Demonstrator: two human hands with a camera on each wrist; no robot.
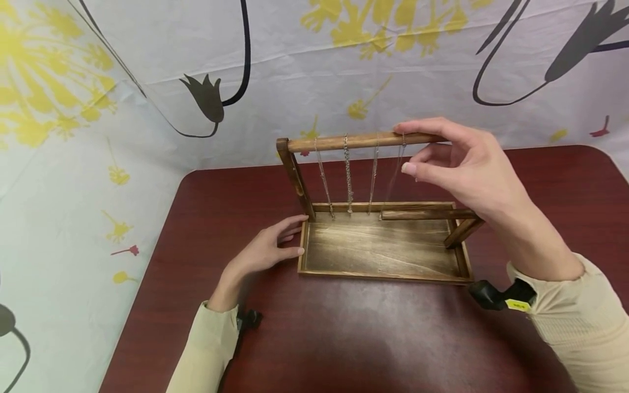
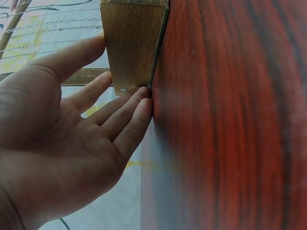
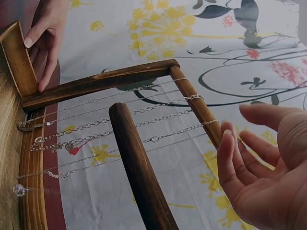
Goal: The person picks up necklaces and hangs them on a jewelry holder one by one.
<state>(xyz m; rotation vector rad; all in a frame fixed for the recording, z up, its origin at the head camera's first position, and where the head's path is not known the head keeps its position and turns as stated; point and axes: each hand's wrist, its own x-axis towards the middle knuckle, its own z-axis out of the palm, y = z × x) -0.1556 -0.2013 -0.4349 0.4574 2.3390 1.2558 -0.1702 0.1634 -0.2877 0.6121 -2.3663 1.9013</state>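
Note:
A brown wooden jewelry stand has a shallow tray (image 1: 383, 245) for a base and a long upper bar (image 1: 354, 142). Several thin silver necklaces (image 1: 348, 169) hang over that bar; a clear faceted pendant (image 3: 19, 190) shows at the bottom of one. My right hand (image 1: 479, 169) is at the bar's right end, index fingertip on top and thumb below it, near the rightmost necklace (image 1: 400, 158). In the right wrist view its thumb stands apart from the fingers, with nothing between. My left hand (image 1: 265, 245) touches the tray's left end with thumb and extended fingers.
A shorter, lower wooden bar (image 1: 422, 214) rises on a post (image 1: 462, 233) at the tray's right, under my right wrist. The stand sits on a dark red wood-grain table (image 1: 373, 333). Behind and to the left hangs a white flower-patterned cloth (image 1: 275, 93).

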